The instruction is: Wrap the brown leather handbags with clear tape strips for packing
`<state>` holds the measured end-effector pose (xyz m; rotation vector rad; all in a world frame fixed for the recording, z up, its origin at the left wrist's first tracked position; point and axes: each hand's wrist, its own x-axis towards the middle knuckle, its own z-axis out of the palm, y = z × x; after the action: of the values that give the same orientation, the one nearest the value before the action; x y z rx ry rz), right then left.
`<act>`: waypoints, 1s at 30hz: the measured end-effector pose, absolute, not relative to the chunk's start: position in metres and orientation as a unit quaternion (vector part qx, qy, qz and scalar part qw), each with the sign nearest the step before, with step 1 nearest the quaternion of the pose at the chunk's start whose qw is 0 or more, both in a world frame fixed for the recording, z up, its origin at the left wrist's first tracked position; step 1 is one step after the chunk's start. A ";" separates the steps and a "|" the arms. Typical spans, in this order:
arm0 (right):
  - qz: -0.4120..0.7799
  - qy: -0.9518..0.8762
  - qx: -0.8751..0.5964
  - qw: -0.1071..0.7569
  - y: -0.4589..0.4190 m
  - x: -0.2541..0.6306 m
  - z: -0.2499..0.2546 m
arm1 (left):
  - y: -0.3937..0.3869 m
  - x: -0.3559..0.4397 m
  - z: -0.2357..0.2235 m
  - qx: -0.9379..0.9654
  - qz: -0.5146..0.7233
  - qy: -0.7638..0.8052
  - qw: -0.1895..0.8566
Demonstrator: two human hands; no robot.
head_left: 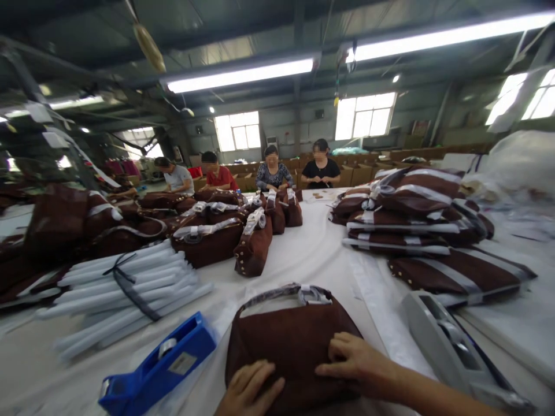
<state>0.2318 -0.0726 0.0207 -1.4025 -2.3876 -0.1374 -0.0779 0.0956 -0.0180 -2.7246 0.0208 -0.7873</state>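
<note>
A dark brown suede-like bag [290, 341] lies flat on the white table [312, 254] right in front of me, its paper-wrapped handle [299, 293] at the far side. My left hand [247, 390] rests on the bag's near left part, fingers stretched out flat. My right hand [353, 359] lies on the bag's right side, fingers slightly curled and pressing down on the fabric. Neither hand grips anything.
A blue tape dispenser [158, 367] sits at my left, a grey tape dispenser [451, 341] at my right. A tied bundle of white rolls [125, 289] lies left. Brown bags stand in rows [254, 245] and in stacks [411, 216]. Several people [272, 169] sit at the far end.
</note>
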 end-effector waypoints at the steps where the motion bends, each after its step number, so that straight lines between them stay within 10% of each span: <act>1: -0.063 -0.846 -0.490 0.201 -0.074 0.231 0.017 | 0.092 -0.080 -0.020 -0.949 -0.281 0.007 0.146; 9: -0.132 -0.813 -0.514 0.239 -0.090 0.225 -0.026 | 0.080 -0.079 -0.035 -0.956 -0.287 -0.005 0.058; 19: -0.107 -0.767 -0.576 0.261 -0.061 0.185 0.097 | 0.078 -0.084 -0.031 -0.966 -0.249 -0.006 0.073; 30: -0.092 -0.759 -0.628 0.146 -0.024 0.170 0.007 | 0.052 -0.074 0.023 -0.974 -0.195 -0.100 -0.057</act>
<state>0.1697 -0.0242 0.0072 -1.8096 -2.1845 -0.2638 -0.0741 0.0524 0.0227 -3.1760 -0.3275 -0.6360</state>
